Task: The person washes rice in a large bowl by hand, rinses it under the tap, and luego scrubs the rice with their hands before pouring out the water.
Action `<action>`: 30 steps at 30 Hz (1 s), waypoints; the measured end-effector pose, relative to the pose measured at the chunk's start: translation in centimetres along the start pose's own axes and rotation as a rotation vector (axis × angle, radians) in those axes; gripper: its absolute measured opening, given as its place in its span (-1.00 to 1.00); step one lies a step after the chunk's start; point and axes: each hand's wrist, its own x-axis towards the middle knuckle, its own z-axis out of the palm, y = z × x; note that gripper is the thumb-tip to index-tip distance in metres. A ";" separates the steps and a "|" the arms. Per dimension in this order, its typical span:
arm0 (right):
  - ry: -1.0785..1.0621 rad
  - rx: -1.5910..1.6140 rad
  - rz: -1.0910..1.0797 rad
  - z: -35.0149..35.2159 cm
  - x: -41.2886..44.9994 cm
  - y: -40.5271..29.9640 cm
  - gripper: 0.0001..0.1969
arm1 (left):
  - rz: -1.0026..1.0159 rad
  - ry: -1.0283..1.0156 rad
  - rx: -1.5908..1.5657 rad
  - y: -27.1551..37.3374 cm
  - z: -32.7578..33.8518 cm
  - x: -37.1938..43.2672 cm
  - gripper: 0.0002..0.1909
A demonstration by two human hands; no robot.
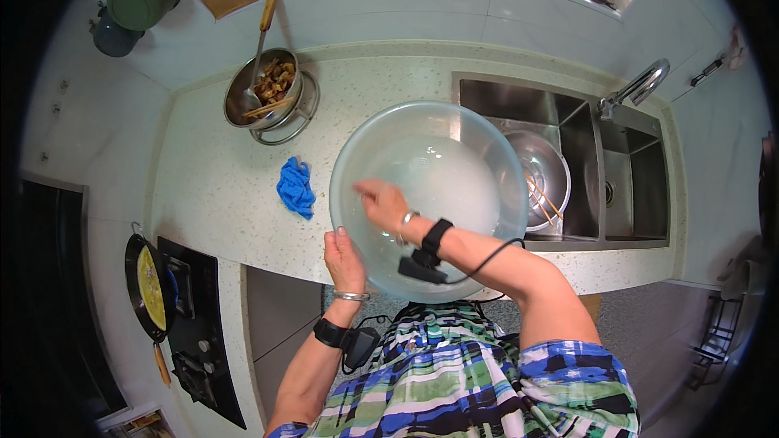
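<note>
A large translucent plastic basin stands at the counter's front edge, partly over the sink, with whitish liquid in its bottom. My left hand grips the basin's left rim, thumb on top. Inside the basin, near its left wall, is my right hand, slightly blurred; nothing shows in it, and its fingers look apart. A crumpled blue cloth lies on the counter left of the basin. Both wrists wear bracelets and black strapped devices.
A steel bowl with chopsticks sits in the double sink, below the faucet. At back left, a metal pan holds browned food and a spatula. A frying pan with yellow food is on the cooktop.
</note>
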 end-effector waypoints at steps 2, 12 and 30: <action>0.180 -0.044 0.060 -0.4 2.8 2.7 -0.72 | -0.002 -0.004 0.037 -0.4 0.3 -0.1 -0.68; -0.294 -0.060 0.089 0.8 -4.2 0.1 -0.82 | -0.061 0.012 0.021 -0.9 -1.7 -0.5 -0.68; -0.540 0.542 0.699 -3.7 0.6 -1.3 -0.88 | -0.073 0.026 0.075 -1.4 -2.6 0.4 -0.67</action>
